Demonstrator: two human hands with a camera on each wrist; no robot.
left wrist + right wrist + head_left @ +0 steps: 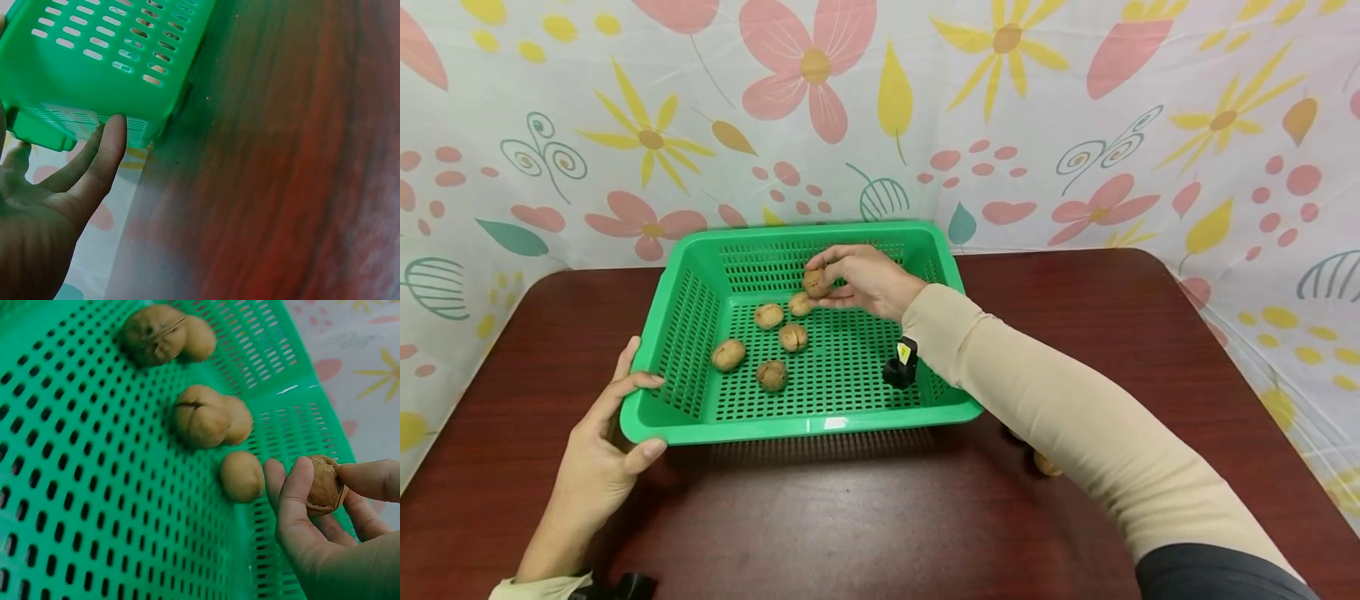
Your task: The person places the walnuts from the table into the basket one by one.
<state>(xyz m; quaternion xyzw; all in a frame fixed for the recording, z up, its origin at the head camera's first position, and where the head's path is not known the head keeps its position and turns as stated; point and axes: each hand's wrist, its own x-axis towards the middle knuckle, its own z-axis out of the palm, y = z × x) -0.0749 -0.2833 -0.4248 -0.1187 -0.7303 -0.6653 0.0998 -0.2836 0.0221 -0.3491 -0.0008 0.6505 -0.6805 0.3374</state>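
Inside the green plastic basket point(722, 433), several walnuts point(771, 375) lie scattered on the slotted floor. My right hand point(868, 279) pinches another walnut point(816, 283) between thumb and fingers, over the back part of the basket. In the right wrist view, this walnut point(325, 485) shows a cracked, rough shell, and a paler walnut point(242, 477) lies beside the fingertips. At the basket's front left corner, my left hand point(598, 454) holds the rim, its thumb at the front edge and fingers over the left side. The left wrist view shows its fingers point(103, 156) against the basket's outside.
The basket stands on a dark reddish-brown table point(850, 517). Partly hidden below my right sleeve point(1060, 392), a walnut point(1047, 464) lies on the table right of the basket. A flower-patterned cloth point(1000, 125) hangs behind and beside the table.
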